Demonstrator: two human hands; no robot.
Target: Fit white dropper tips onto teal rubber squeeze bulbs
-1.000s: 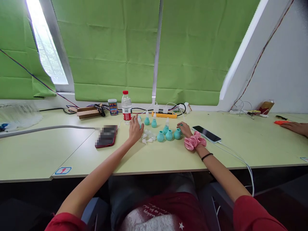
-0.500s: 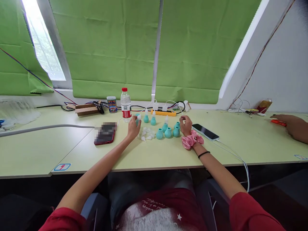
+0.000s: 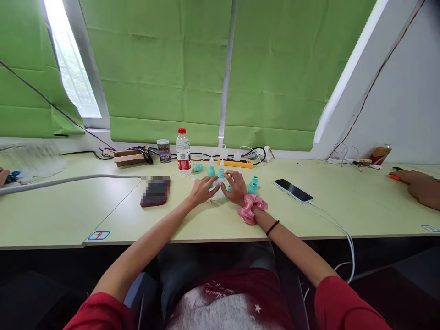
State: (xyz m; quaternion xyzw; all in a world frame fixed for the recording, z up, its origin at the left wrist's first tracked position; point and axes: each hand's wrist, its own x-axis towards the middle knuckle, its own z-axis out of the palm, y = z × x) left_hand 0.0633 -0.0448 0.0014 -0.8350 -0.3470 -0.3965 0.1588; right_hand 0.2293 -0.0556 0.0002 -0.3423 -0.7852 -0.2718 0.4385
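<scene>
Side by side over the middle of the table are my left hand [image 3: 202, 190] and my right hand [image 3: 235, 188], their fingertips close together. Both have fingers apart, and I make out nothing gripped in either. Under and between them lie loose white translucent tips [image 3: 217, 195], partly covered. Just beyond the fingers stand teal rubber bulbs [image 3: 211, 171] with white nozzles. Another teal bulb [image 3: 197, 168] rests on its side near the bottle. Open-necked teal bulbs [image 3: 253, 186] stand right of my right hand; others are partly hidden behind it.
A water bottle [image 3: 183, 153], a can [image 3: 164, 151] and a cardboard box [image 3: 129, 157] line the back, near an orange power strip [image 3: 235, 162]. Phones lie left [image 3: 155, 191] and right [image 3: 294, 190]. Other people's hands show at far right [image 3: 417, 185] and far left [image 3: 3, 176].
My left hand has left a teal bulb, which now lies on its side. My right hand has moved left, away from the right-hand bulbs, and both hands have come together over the white tips.
</scene>
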